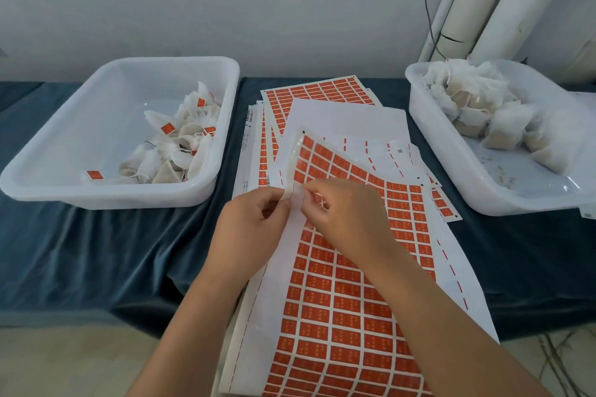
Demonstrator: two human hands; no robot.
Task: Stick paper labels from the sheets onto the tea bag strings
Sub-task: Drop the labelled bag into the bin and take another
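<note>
A sheet of orange labels (pixel 354 300) lies in front of me on top of other sheets. My left hand (pixel 251 222) and my right hand (pixel 342 216) meet above its upper left part, fingertips pinching a small pale label piece (pixel 296 195) with a thin string across it. A white tray (pixel 106 138) at the left holds tea bags carrying orange labels (pixel 167 129). Another white tray (pixel 483 193) at the right holds unlabelled tea bags (pixel 477 106).
More label sheets (pixel 322 93) and white backing sheets (pixel 348 119) fan out at the back between the trays. A dark blue cloth (pixel 96 251) covers the table; its front edge drops to a pale floor. White pipes (pixel 483 3) lean on the wall behind the right tray.
</note>
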